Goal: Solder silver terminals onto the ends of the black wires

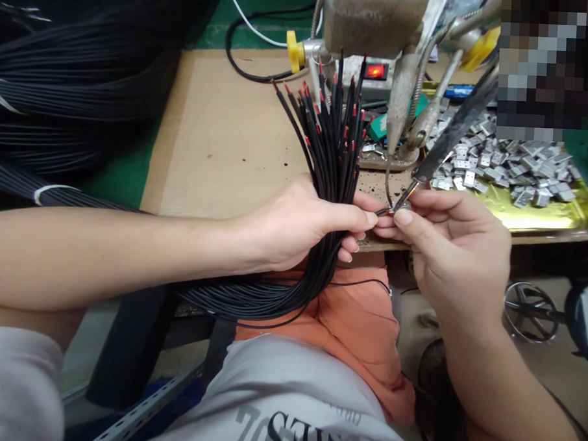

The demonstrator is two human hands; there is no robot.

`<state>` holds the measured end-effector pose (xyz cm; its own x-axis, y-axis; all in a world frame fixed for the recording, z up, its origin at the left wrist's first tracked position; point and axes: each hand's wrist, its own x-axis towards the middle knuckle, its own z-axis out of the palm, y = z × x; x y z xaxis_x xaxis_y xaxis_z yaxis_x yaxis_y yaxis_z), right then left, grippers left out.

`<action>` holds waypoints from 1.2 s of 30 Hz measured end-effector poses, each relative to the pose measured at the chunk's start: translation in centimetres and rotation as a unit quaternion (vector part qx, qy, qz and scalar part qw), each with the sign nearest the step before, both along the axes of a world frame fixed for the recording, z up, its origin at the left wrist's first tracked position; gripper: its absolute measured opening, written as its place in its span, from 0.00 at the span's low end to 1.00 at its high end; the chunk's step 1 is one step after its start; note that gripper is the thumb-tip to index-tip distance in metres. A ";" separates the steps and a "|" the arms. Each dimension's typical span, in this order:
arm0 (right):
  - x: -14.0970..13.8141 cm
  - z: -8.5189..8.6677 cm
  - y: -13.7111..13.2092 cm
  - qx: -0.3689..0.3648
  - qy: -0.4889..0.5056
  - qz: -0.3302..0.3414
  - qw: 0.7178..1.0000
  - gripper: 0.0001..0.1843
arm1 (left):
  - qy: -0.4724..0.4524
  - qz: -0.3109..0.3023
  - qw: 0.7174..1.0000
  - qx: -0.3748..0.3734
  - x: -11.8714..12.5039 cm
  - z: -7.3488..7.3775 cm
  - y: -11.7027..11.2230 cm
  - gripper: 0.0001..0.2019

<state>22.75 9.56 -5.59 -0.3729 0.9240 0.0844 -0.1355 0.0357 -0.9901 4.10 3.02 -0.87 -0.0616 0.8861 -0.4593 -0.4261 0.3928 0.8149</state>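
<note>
My left hand [318,225] is closed round a thick bundle of black cables [333,164] whose stripped ends show red inner wires. Between its thumb and fingers one cable end points right. With thumb and fingertips my right hand [449,234] pinches a small metal connector [400,207] against that cable end. The tip of a soldering iron [436,149] comes down onto the connector from the upper right. A thin solder feed tube [388,179] reaches the same spot from above. My fingers partly hide the joint.
A yellow tray [542,217] with many small metal connectors [511,158] stands at the right. The soldering machine [375,19], with a lit red switch [376,70], is at the back. More black cable bundles [60,100] lie at the left, beside a cardboard sheet [220,133].
</note>
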 end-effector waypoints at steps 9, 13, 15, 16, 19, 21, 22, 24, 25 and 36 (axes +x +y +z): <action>0.1 -0.2 0.0 0.009 -0.010 -0.005 1.000 0.11 | -0.016 0.004 1.000 0.003 0.0 -0.2 0.0 0.06; 0.1 -0.2 0.0 0.015 -0.009 -0.003 1.000 0.10 | -0.018 0.004 1.000 -0.002 0.0 -0.1 -0.1 0.06; 0.1 -0.2 0.0 0.014 -0.009 -0.003 1.000 0.10 | -0.015 0.004 1.000 -0.003 0.0 -0.1 -0.2 0.06; 0.1 -0.2 -0.1 0.014 -0.007 -0.003 1.000 0.10 | -0.014 0.003 1.000 -0.003 0.0 -0.1 -0.2 0.06; 0.0 -0.2 0.0 0.016 0.002 -0.004 1.000 0.10 | -0.015 0.004 1.000 -0.002 0.1 -0.1 -0.2 0.07; 0.1 -0.2 0.0 0.015 0.012 -0.002 1.000 0.10 | -0.015 0.004 1.000 0.000 0.1 -0.1 -0.2 0.07; 0.1 -0.3 0.0 0.012 0.012 0.000 1.000 0.10 | -0.012 0.003 1.000 0.002 0.1 -0.1 -0.1 0.07; 0.1 -0.3 0.0 0.004 0.006 0.003 1.000 0.10 | 0.000 0.000 1.000 0.011 0.0 -0.1 -0.1 0.06; 0.1 -0.3 0.0 0.001 0.000 0.003 1.000 0.11 | 0.008 -0.003 1.000 0.016 0.0 -0.1 -0.1 0.06; 0.0 -0.1 -0.1 0.010 0.013 0.003 1.000 0.12 | 0.007 -0.026 0.999 0.025 -0.1 -0.5 -0.2 0.06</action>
